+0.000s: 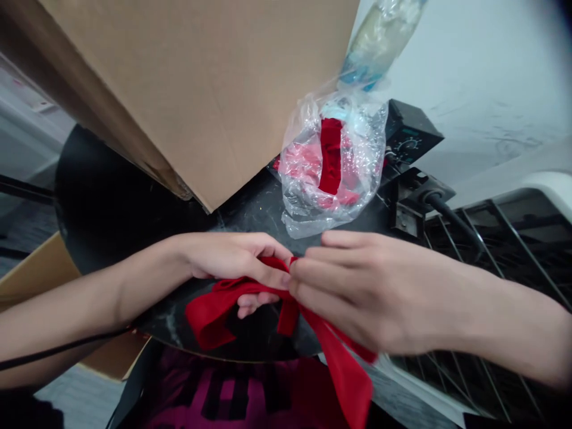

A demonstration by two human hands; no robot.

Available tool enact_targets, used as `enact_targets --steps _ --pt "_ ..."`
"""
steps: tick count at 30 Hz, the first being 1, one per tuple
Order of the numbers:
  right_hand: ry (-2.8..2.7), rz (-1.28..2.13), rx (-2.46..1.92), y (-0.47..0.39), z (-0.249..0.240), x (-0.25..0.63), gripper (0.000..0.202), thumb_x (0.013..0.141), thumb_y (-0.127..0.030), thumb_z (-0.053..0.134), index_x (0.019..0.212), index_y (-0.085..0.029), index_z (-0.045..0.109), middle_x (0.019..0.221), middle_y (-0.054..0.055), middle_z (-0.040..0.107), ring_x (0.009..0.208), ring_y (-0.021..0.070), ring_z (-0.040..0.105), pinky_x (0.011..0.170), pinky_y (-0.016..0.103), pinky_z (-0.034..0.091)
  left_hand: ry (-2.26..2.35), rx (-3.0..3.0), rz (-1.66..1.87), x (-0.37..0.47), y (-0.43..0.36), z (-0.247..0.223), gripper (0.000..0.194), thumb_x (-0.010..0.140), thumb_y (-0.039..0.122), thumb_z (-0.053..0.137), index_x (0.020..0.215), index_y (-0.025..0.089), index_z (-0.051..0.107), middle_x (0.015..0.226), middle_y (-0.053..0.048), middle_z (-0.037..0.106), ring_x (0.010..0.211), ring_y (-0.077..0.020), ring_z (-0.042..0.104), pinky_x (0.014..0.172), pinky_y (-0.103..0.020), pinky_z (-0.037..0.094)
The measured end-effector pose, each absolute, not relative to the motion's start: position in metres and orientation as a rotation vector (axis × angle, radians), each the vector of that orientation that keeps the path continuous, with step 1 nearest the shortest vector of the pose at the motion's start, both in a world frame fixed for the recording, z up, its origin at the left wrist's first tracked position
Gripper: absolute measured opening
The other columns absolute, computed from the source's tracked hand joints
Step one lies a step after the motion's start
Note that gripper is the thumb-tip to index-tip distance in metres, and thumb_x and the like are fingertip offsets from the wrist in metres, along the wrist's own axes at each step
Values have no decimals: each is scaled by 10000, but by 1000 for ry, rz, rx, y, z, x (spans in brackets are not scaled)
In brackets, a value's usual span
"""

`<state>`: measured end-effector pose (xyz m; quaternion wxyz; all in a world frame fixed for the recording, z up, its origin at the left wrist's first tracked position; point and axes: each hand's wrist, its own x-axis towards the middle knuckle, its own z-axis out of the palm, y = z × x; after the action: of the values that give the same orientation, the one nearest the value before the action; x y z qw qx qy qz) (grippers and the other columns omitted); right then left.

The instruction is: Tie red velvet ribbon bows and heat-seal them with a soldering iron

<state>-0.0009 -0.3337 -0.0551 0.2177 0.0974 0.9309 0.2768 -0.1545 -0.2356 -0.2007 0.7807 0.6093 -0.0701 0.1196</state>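
Note:
Red ribbon [208, 319] is bunched between my two hands over the front part of the black round table [174, 322]. My left hand [250, 268] pinches its folded part between thumb and fingers, and a loop sticks out to the left. Close against it, my right hand [353, 286] has its fingertips pressed together on the ribbon's middle. Long tails hang down below the right hand past the table's edge, and a short end hangs between the hands. The right fingertips are partly hidden.
A large cardboard box [214, 89] stands at the back left. Behind my hands lies a clear plastic bag [308, 208] with red fabric pieces. A black device with a dial [413, 134] and a wire rack [504, 238] are at the right.

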Motion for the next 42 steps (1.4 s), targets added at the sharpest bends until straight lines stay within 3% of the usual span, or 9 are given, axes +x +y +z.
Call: enact_targets --steps 6,10,16,26,29,32,34,37,42 --pt "2708 845 708 -337 -37 22 298 1091 -230 409 1290 -182 626 1236 114 680 1061 225 675 894 394 603 -20 1341 566 -155 -237 -196 188 938 309 711 865 165 614 682 35 560 505 -70 518 568 -225 546" --pt "2583 803 499 -335 -38 19 417 1108 -213 287 1138 -218 703 1052 80 721 963 220 687 838 390 609 5 1353 499 -154 -238 -196 241 902 343 752 830 164 608 650 33 565 474 -76 516 518 -221 521" --pt "2485 793 326 -320 -44 6 384 1085 -148 362 922 -166 709 882 75 665 709 183 586 646 366 526 9 1332 520 -152 -238 -197 231 891 326 764 811 154 633 635 25 581 470 -75 522 511 -211 528" --pt "2433 1033 -17 -324 -42 -4 278 1068 -173 452 1070 -223 726 1000 19 727 850 187 637 656 357 489 -44 1256 368 -157 -235 -199 219 874 300 771 806 159 617 616 31 562 432 -54 455 486 -205 506" --pt "2558 1051 307 -332 -35 2 300 1078 -212 429 1042 -214 727 964 46 724 804 181 646 651 336 497 52 1436 652 -155 -243 -197 198 913 318 727 860 177 600 638 27 595 487 -94 552 516 -219 516" --pt "2756 1087 1050 -346 -46 10 239 1039 -270 538 933 -200 740 743 22 693 580 133 594 532 294 448 232 1614 1073 -150 -254 -195 189 968 347 650 881 198 571 689 20 650 571 -132 647 563 -233 532" --pt "2883 808 1637 -351 -67 14 231 1002 -303 618 834 -200 739 566 -23 627 434 95 525 454 260 419 330 1707 1308 -146 -258 -196 196 996 338 601 861 201 560 697 25 658 589 -128 658 591 -229 533" --pt "3059 -105 2322 -348 -106 17 248 981 -375 657 857 -177 740 610 -4 690 415 104 592 406 223 472 424 1849 1656 -141 -260 -202 110 981 245 611 889 194 579 720 36 671 584 -100 640 603 -200 515" --pt "3114 -1278 2462 -333 -144 15 234 951 -378 706 933 -151 757 803 57 772 484 122 679 428 206 545 495 2053 2004 -137 -257 -213 72 952 128 615 995 184 601 832 41 724 539 -52 602 602 -157 519"
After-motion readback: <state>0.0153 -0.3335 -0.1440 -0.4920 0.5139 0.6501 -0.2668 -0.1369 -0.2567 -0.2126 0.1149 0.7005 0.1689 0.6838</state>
